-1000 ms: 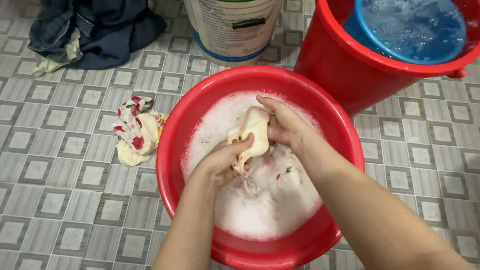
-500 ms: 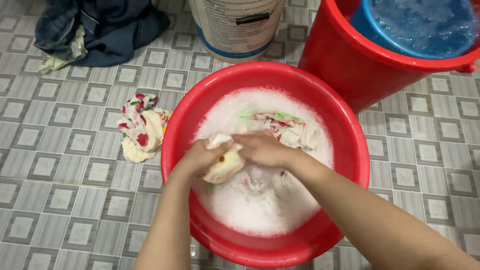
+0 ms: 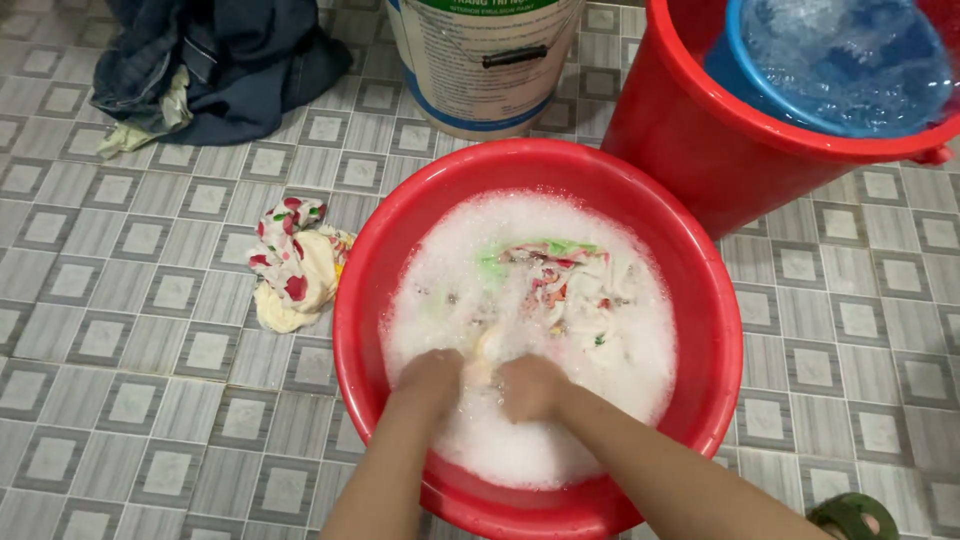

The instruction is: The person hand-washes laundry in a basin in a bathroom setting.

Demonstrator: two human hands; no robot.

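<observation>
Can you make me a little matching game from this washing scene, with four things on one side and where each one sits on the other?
Things:
1. patterned cloth
2. dark blue clothes
3. blue bowl
4. crumpled spotted cloth

Places:
A. on the tiles just left of the red basin
B. inside the tall red bucket
C. heaped on the floor at top left
D. in the foam of the red basin

Pairs: 1-D, 2-C, 3-B, 4-A
</observation>
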